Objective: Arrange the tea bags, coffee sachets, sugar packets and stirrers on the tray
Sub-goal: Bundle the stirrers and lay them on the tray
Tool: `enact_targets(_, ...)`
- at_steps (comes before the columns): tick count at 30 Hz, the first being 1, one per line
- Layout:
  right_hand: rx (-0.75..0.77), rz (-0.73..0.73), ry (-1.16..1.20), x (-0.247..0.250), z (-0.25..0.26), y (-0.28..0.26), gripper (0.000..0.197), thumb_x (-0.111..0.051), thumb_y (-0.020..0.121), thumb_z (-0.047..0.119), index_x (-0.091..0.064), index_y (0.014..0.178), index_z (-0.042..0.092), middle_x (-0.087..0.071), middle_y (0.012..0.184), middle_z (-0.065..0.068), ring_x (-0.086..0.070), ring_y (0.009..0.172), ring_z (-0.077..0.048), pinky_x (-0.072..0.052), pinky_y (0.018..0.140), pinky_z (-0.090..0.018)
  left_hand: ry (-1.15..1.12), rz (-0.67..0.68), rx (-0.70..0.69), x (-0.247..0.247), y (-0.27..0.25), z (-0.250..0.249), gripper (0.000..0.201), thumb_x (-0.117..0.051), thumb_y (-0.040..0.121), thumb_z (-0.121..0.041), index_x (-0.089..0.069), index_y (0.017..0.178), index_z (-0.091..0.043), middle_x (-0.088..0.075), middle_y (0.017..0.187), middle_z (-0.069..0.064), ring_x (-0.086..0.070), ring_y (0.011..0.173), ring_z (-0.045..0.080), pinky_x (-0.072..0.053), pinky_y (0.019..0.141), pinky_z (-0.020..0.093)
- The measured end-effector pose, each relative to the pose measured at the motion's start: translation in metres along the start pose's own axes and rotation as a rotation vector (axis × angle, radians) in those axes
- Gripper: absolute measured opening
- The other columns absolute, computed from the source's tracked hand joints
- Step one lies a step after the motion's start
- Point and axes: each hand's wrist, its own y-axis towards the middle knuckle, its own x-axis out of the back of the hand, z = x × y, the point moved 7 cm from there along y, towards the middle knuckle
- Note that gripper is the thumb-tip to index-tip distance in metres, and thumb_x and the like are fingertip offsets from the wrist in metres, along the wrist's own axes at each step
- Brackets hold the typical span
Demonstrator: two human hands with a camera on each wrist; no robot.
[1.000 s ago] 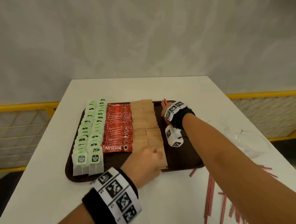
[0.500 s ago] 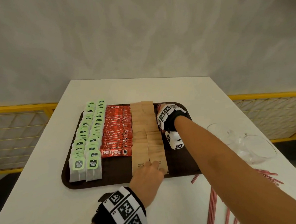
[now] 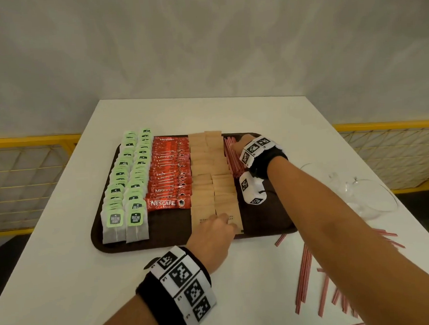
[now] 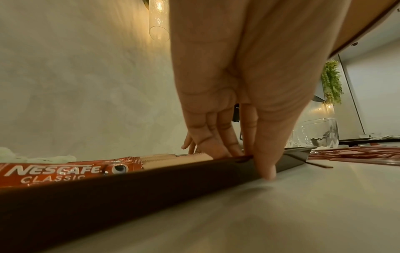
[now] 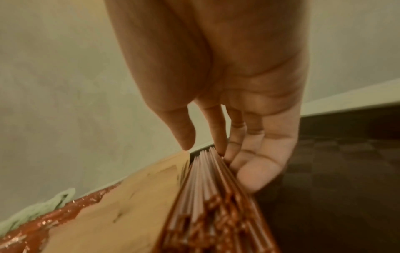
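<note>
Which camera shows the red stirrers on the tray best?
The right wrist view: the stirrers on the tray fill the frame, with the right hand touching them. The head view shows them small beside the sugar packets. The left wrist view shows only loose stirrers on the table.

The right hand (image 5: 227,77) presses straight fingers (image 5: 257,171) against the stirrer bundle (image 5: 207,196) (beside tan sugar packets (image 5: 121,205)) on the dark tray (image 5: 335,171).

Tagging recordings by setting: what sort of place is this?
Probably a hotel or café refreshment station: a dark tray lined with tea bags and Nescafé sachets, glass cups beside it, and pendant lamps.
</note>
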Motion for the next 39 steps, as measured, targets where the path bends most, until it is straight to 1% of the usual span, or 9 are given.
enact_targets(3,-0.023,-0.021,0.061,0.003,0.0,-0.002,0.008,-0.058,0.09,0.02,-0.062,0.091,0.013,-0.054,0.103,-0.009,-0.056,0.1,-0.029,-0.05,0.086,-0.039,-0.016,-0.009,-0.008,0.0,-0.001,-0.001,0.033,-0.041,0.095,-0.005,-0.052,0.125,-0.013,-0.048,0.119,0.007,-0.048,0.107,0.021,-0.039,0.076,0.026)
enact_targets(8,-0.041,-0.035,0.138,-0.007,-0.007,0.01,0.014,-0.052,0.087,0.011,-0.057,0.101,0.011,-0.044,0.094,-0.008,-0.057,0.093,-0.034,-0.055,0.073,-0.041,-0.04,-0.018,-0.001,0.001,-0.002,0.0,0.032,-0.043,0.096,-0.007,-0.051,0.126,-0.014,-0.048,0.12,0.006,-0.048,0.108,0.021,-0.039,0.077,0.026)
enact_targets(12,-0.07,-0.035,0.379,-0.004,-0.014,0.017,0.038,-0.055,0.091,0.018,-0.054,0.126,0.003,-0.05,0.085,-0.003,-0.046,0.092,-0.02,-0.031,0.054,-0.019,-0.056,-0.026,-0.005,0.004,-0.002,0.0,0.031,-0.043,0.097,-0.009,-0.051,0.126,-0.013,-0.048,0.121,0.006,-0.047,0.109,0.02,-0.038,0.078,0.025)
enact_targets(15,-0.095,-0.053,0.426,-0.003,-0.02,0.014,0.038,-0.057,0.089,0.02,-0.056,0.124,0.004,-0.059,0.113,-0.013,-0.056,0.112,-0.031,-0.039,0.061,-0.022,-0.064,-0.002,-0.012,0.004,-0.004,0.0,0.031,-0.041,0.098,-0.012,-0.05,0.127,-0.013,-0.047,0.122,0.007,-0.047,0.11,0.021,-0.039,0.082,0.026)
enact_targets(20,-0.077,0.17,0.242,-0.028,-0.01,-0.003,0.032,-0.064,0.086,0.012,-0.062,0.114,-0.003,-0.065,0.112,-0.015,-0.06,0.08,-0.023,-0.049,0.068,-0.029,-0.07,-0.009,-0.029,0.007,-0.002,-0.005,0.031,-0.043,0.097,-0.02,-0.052,0.125,-0.012,-0.047,0.12,0.007,-0.045,0.113,0.022,-0.041,0.085,0.03)
enact_targets(23,-0.025,0.16,0.128,-0.042,-0.009,-0.009,0.03,-0.06,0.087,0.012,-0.062,0.114,-0.002,-0.065,0.112,-0.015,-0.063,0.1,-0.029,-0.052,0.085,-0.036,-0.088,-0.037,-0.048,0.008,-0.001,-0.011,0.031,-0.042,0.097,-0.017,-0.053,0.125,-0.012,-0.048,0.12,0.007,-0.045,0.114,0.022,-0.042,0.086,0.031)
enact_targets(27,-0.012,0.103,0.133,-0.045,-0.004,-0.013,0.027,-0.054,0.091,0.011,-0.062,0.113,-0.001,-0.065,0.116,-0.014,-0.062,0.106,-0.027,-0.049,0.066,-0.027,-0.097,-0.052,-0.043,0.006,-0.001,-0.012,0.029,-0.042,0.097,-0.016,-0.055,0.123,-0.012,-0.049,0.117,0.007,-0.046,0.111,0.022,-0.041,0.083,0.03)
enact_targets(33,0.0,0.061,0.141,-0.041,-0.003,-0.011,0.027,-0.049,0.093,0.011,-0.061,0.115,-0.001,-0.064,0.115,-0.014,-0.063,0.104,-0.027,-0.052,0.084,-0.029,-0.105,-0.05,-0.037,0.008,-0.002,-0.012,0.032,-0.043,0.097,-0.02,-0.053,0.127,-0.013,-0.049,0.12,0.007,-0.046,0.113,0.022,-0.041,0.083,0.03)
enact_targets(39,-0.031,0.012,0.079,-0.033,-0.014,-0.011,0.025,-0.053,0.091,0.011,-0.063,0.11,-0.002,-0.059,0.093,-0.013,-0.052,0.083,-0.02,-0.048,0.067,-0.027,-0.098,-0.065,-0.046,0.011,-0.001,-0.014,0.03,-0.04,0.097,-0.018,-0.054,0.123,-0.011,-0.051,0.119,0.007,-0.048,0.11,0.022,-0.04,0.08,0.029)
